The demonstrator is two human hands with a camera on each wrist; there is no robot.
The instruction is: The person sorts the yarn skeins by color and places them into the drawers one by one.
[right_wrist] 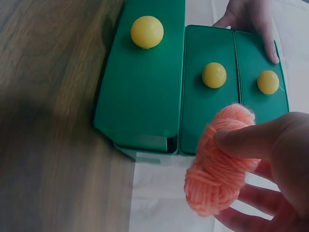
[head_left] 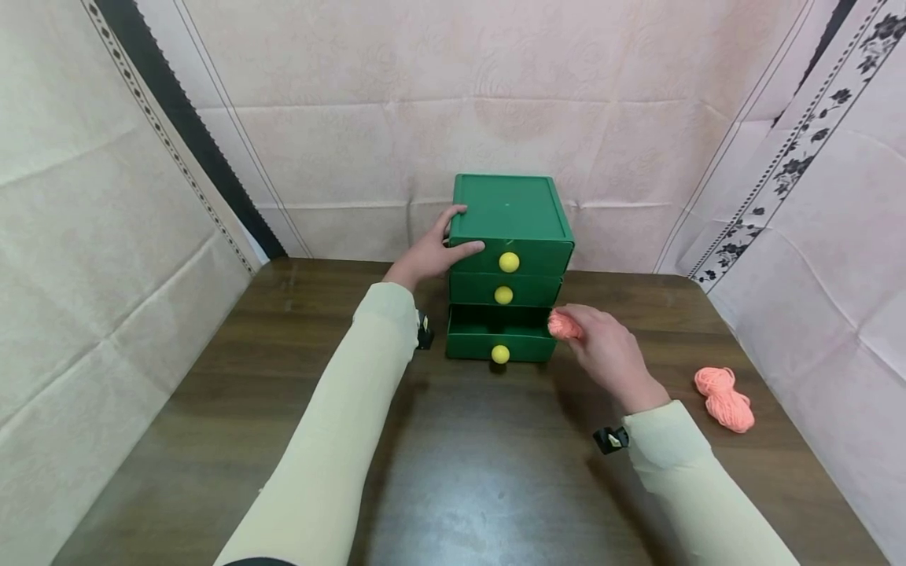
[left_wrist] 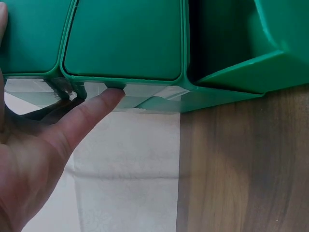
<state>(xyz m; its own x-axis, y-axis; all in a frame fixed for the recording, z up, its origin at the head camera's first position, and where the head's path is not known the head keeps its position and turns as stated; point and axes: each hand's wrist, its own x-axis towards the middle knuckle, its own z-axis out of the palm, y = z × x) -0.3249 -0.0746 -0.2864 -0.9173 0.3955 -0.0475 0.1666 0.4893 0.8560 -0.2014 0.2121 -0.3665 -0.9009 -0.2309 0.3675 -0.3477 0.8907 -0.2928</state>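
Note:
A small green drawer cabinet (head_left: 510,208) with yellow knobs stands near the back of the table. Its bottom drawer (head_left: 473,347) is pulled out; the upper two are closed. My left hand (head_left: 432,250) holds the cabinet's upper left side, thumb across the front of the top drawer and other fingers along the side and top edge. Just right of the open drawer, my right hand (head_left: 610,350) pinches a skein of coral yarn (right_wrist: 217,164) between thumb and fingers. A second coral yarn skein (head_left: 725,399) lies on the table to the right of that hand.
The brown wooden table (head_left: 453,487) has a pale patterned cloth (head_left: 340,141) hanging behind it and at both sides. The cabinet stands close to the back cloth. A yellow knob (head_left: 499,354) sticks out from the open drawer's front.

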